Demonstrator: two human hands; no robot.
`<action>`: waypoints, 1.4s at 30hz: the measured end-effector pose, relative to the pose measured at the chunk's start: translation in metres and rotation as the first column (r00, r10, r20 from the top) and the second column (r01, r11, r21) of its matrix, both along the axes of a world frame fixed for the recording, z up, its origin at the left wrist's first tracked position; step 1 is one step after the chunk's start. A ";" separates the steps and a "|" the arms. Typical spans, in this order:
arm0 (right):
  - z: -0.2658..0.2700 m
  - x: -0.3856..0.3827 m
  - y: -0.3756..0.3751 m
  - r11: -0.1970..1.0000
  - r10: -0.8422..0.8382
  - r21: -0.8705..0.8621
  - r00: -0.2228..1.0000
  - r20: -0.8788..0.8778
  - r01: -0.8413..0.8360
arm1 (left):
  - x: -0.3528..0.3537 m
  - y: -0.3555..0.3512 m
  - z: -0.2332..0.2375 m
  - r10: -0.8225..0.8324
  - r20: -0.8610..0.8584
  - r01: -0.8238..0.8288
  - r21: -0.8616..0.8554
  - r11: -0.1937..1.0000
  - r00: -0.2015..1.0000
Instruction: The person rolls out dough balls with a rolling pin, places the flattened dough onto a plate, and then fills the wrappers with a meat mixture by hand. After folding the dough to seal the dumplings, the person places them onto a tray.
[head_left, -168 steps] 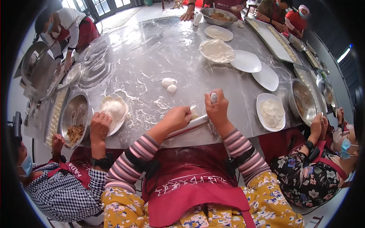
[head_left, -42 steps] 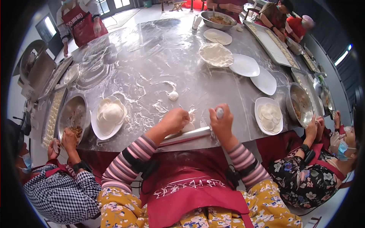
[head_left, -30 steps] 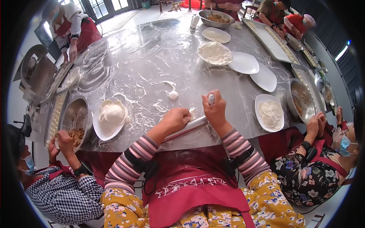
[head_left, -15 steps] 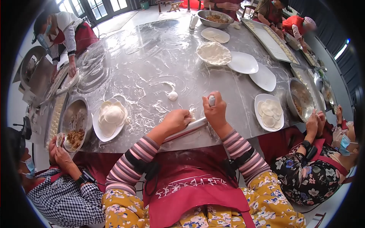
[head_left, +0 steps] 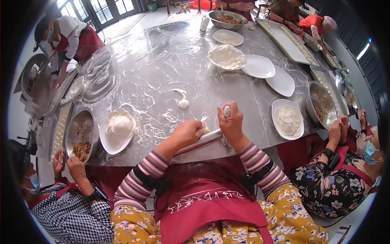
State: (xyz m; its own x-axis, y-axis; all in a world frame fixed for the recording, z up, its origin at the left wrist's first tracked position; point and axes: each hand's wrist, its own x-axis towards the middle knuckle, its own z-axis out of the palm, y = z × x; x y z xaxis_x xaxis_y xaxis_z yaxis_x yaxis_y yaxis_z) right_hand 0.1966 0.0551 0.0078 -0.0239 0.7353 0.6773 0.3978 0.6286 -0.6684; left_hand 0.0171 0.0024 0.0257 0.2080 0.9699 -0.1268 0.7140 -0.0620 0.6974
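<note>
Fewer dough lumps lie ahead, just one dough ball (head_left: pixel 183 104); your left hand (head_left: pixel 187 132) pinches a dough disc (head_left: pixel 206 131), likely soft, best rim-held; your right hand (head_left: pixel 230 123) grips the rolling pin (head_left: pixel 209 137).

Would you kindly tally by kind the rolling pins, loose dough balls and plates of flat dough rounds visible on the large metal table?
Rolling pin: 1
Loose dough ball: 1
Plates of flat dough rounds: 3 (near-left plate, near-right plate, far plate)
Total: 5
</note>
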 end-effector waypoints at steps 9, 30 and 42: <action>-0.003 0.038 -0.055 0.994 0.019 -0.108 1.000 0.023 -0.016 | -0.009 -0.002 -0.007 -0.006 0.069 0.009 -0.041 0.999 0.998; -0.007 -0.001 0.005 0.999 0.006 -0.032 1.000 0.009 -0.005 | 0.000 0.001 0.004 -0.027 0.039 0.028 -0.035 0.999 0.999; 0.000 0.032 -0.049 0.995 0.015 -0.100 1.000 0.010 -0.014 | -0.017 -0.005 -0.004 -0.054 0.078 0.065 -0.139 0.988 0.996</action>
State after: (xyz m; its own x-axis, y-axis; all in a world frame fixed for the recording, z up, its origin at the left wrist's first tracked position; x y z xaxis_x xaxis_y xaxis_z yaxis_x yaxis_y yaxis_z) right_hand 0.2281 0.0065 0.0075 -0.0421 0.7986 0.6004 0.3969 0.5649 -0.7234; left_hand 0.0005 -0.0023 0.0222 0.2786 0.9290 -0.2436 0.6585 -0.0001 0.7526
